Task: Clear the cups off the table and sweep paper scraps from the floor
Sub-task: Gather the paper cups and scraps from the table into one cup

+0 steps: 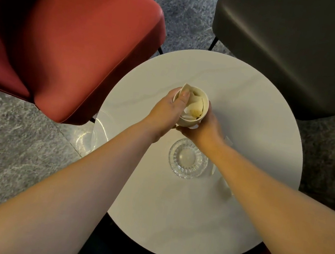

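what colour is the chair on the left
Red; the chair shows clearly in the head view.

A cup [190, 108] stuffed with paper [193, 105] sits above the desk [249, 117], between the left hand [168, 109] and right hand [204, 127]. A glass dish [188, 158] lies nearer. Two chairs [77, 39] [302, 49] stand behind.

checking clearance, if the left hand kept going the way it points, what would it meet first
Likely the red upholstered chair beyond the round white table edge. The left hand grips the cream paper cup and points up-left; depth is unclear.
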A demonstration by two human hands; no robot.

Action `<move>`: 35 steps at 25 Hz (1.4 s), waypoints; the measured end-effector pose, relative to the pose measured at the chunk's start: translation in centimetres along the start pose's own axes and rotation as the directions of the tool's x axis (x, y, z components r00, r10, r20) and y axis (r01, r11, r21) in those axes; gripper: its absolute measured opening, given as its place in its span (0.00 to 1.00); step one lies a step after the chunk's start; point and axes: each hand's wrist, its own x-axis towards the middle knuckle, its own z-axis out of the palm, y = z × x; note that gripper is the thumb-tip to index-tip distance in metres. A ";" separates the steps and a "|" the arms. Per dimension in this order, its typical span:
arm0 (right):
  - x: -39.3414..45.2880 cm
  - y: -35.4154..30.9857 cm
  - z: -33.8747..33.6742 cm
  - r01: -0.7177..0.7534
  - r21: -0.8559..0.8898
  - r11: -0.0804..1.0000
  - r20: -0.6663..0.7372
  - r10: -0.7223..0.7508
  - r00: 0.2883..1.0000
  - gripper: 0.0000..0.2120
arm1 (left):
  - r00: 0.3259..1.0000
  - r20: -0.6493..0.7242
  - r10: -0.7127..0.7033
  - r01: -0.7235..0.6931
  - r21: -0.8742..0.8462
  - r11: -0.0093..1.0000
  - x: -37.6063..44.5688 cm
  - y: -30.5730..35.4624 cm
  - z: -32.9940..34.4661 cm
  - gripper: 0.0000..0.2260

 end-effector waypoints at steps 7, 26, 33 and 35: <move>-2.0 -2.1 -4.5 0.014 -0.032 0.999 -0.172 -0.020 0.985 0.42 | 0.982 0.187 0.037 -0.026 -0.057 0.998 -1.4 3.4 2.6 0.14; -9.7 6.3 -18.5 -0.049 -0.081 0.996 -0.305 0.022 0.952 0.40 | 0.949 0.257 0.183 -0.314 0.837 0.448 3.4 -6.2 13.7 0.06; -10.4 7.6 -18.3 -0.057 -0.086 0.995 -0.276 0.031 0.961 0.38 | 0.950 -0.138 0.279 -0.226 0.309 0.924 -0.6 -0.7 15.3 0.08; -10.5 7.9 -18.1 -0.050 -0.094 0.994 -0.280 0.021 0.960 0.38 | 0.895 -0.232 0.382 -0.355 0.150 0.923 -3.4 2.1 16.1 0.10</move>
